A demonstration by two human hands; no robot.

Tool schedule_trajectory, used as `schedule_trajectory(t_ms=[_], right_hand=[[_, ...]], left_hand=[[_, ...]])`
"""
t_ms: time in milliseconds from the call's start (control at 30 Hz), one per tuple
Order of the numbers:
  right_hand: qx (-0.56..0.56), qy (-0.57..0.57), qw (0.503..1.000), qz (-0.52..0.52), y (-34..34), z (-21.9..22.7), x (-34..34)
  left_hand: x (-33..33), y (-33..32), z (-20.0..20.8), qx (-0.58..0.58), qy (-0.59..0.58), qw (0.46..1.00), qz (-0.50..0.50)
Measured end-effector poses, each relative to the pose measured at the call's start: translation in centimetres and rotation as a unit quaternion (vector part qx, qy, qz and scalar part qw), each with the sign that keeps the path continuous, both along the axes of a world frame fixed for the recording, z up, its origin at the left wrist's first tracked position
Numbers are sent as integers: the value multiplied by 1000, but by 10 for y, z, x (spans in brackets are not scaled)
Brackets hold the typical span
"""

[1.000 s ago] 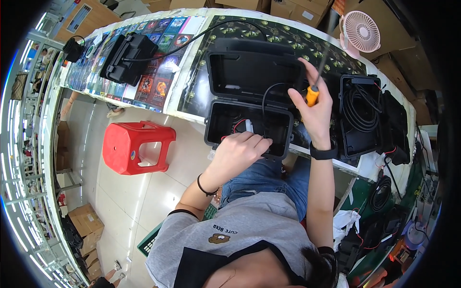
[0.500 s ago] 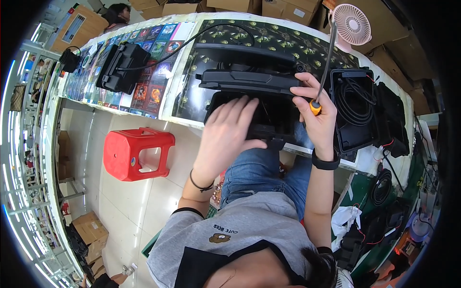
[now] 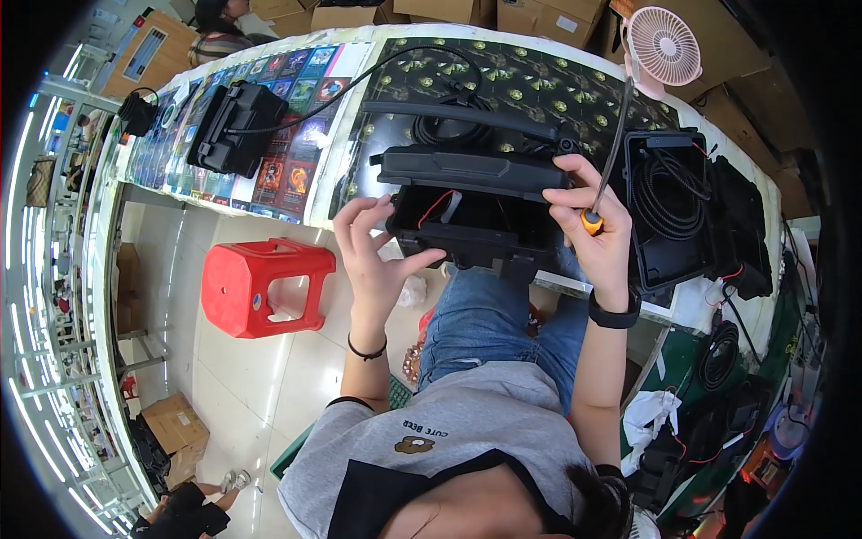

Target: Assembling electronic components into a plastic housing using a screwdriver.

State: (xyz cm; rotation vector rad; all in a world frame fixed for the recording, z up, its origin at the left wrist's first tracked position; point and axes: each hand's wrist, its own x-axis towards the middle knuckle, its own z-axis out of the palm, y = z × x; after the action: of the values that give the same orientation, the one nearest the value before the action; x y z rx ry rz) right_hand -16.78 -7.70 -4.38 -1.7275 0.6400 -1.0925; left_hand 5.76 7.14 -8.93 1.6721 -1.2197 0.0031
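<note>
In front of me, at the bench's near edge, a black plastic case (image 3: 489,235) stands with its lid raised and tilted back. Red wire and a small pale part show inside it. My left hand (image 3: 370,247) grips the case's left end, fingers at the side and thumb along the front wall. A screwdriver (image 3: 612,153) with a yellow-orange handle is held in my right hand (image 3: 600,238), its long shaft pointing up and away. Thumb and fingertips of that hand also touch the case's right end. Behind the lid lies a coiled black cable (image 3: 449,126).
Another black case (image 3: 238,128) sits on the left of the bench, with a cable running from it. To the right lies an open case (image 3: 666,260) with a coiled hose. A pink fan (image 3: 664,47) stands at the back, a red stool (image 3: 265,287) on the floor.
My left hand has come out of the case's inside to its left end, and the red wire inside now shows. The case has tilted a little. My right hand still holds the screwdriver.
</note>
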Motion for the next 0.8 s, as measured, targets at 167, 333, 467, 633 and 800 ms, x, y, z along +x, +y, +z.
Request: schedule_trajectory(t_ms=[167, 333, 467, 633, 800], right_hand=[[-2, 12, 1000, -6, -2, 0, -1], [-27, 52, 998, -20, -4, 5, 0], [-53, 61, 997, 14, 0, 1, -8], [-93, 87, 991, 29, 16, -4, -14], [-143, 83, 986, 10, 19, -13, -15]], left_hand=[[-5, 0, -20, -34, 82, 996, 19], [-6, -6, -21, -49, 127, 990, 34], [-8, -12, -16, -33, 139, 988, 54], [-6, -12, -23, -56, 93, 994, 32], [3, -5, -9, -46, 219, 972, -69]])
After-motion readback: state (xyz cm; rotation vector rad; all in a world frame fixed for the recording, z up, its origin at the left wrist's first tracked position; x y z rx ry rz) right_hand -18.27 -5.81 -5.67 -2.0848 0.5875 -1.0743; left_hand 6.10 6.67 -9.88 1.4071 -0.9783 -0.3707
